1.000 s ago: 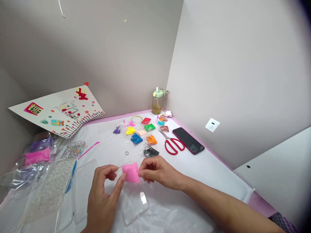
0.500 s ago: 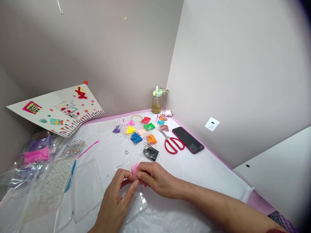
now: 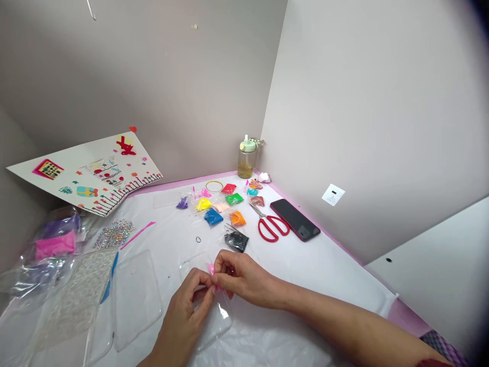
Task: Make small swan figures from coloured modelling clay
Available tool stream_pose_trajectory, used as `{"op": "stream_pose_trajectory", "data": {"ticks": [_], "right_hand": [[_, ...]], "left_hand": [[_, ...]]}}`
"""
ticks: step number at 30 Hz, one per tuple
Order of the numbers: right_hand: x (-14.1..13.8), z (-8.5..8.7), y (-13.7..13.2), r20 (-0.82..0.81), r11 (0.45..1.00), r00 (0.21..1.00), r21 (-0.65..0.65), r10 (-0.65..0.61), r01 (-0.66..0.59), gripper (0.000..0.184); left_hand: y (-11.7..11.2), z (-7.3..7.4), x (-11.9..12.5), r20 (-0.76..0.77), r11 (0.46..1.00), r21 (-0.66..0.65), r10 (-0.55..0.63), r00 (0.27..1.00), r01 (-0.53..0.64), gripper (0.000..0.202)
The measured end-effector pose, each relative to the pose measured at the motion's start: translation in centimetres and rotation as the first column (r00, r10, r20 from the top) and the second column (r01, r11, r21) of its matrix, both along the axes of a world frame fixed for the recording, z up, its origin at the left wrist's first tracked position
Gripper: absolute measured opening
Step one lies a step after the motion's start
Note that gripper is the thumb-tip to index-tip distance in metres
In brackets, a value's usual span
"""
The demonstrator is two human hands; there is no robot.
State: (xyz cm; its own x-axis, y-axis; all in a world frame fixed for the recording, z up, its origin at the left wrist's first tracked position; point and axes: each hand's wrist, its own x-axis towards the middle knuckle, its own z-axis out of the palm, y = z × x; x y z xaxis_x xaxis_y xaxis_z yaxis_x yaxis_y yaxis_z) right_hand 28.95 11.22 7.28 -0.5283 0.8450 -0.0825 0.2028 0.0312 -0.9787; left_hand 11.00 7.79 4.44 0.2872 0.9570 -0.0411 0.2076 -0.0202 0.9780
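Observation:
My left hand (image 3: 183, 318) and my right hand (image 3: 240, 278) meet low in the middle, both pinching a small pink clay packet (image 3: 211, 268) of which only a corner shows between the fingertips. Its clear plastic wrapper (image 3: 193, 261) sticks out to the left. Under the hands lies a clear phone case (image 3: 217, 321) on the white table cover (image 3: 305, 275). Just beyond the hands sits a black clay packet (image 3: 237, 240).
Several coloured clay packets (image 3: 221, 206) lie farther back, with red scissors (image 3: 269, 224), a dark phone (image 3: 295, 219) and a bottle (image 3: 246, 158) in the corner. At left are another clear case (image 3: 133, 298), rhinestone sheets (image 3: 114, 234), bagged supplies (image 3: 53, 244) and a decorated card (image 3: 87, 176).
The pink packet was held open between spread hands; the hands have since come together and closed over it, hiding nearly all of it.

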Motion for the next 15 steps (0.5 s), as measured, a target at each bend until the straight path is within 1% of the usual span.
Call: {"op": "stream_pose_trajectory", "data": {"ticks": [3, 5, 9, 11, 14, 15], "right_hand": [[-0.1, -0.3, 0.1, -0.018, 1.0, 1.0, -0.013, -0.015, 0.015, 0.006], [-0.2, -0.3, 0.0, -0.031, 1.0, 0.999, -0.021, -0.011, 0.01, 0.007], [-0.3, 0.1, -0.1, -0.012, 0.999, 0.999, -0.02, 0.042, -0.043, 0.011], [-0.3, 0.2, -0.1, 0.004, 0.999, 0.999, -0.006, 0.048, -0.048, 0.01], [-0.2, 0.1, -0.1, 0.058, 0.997, 0.998, 0.072, -0.029, 0.024, 0.006], [-0.1, 0.1, -0.1, 0.081, 0.994, 0.995, 0.103, -0.051, 0.043, 0.009]], "left_hand": [[0.4, -0.4, 0.0, 0.093, 0.996, -0.056, 0.076, 0.993, -0.071, 0.026], [0.8, -0.6, -0.2, 0.11, 0.992, -0.091, 0.097, 0.989, -0.087, 0.027], [1.4, -0.5, -0.8, 0.045, 0.993, -0.12, -0.001, 0.999, 0.006, 0.03], [1.4, -0.4, -1.0, 0.015, 0.994, -0.108, -0.016, 1.0, 0.017, 0.029], [1.1, -0.2, -1.1, -0.035, 0.998, -0.038, 0.055, 0.998, -0.056, 0.024], [0.9, -0.2, -1.1, -0.056, 0.997, 0.011, 0.081, 0.995, -0.08, 0.022]]}}
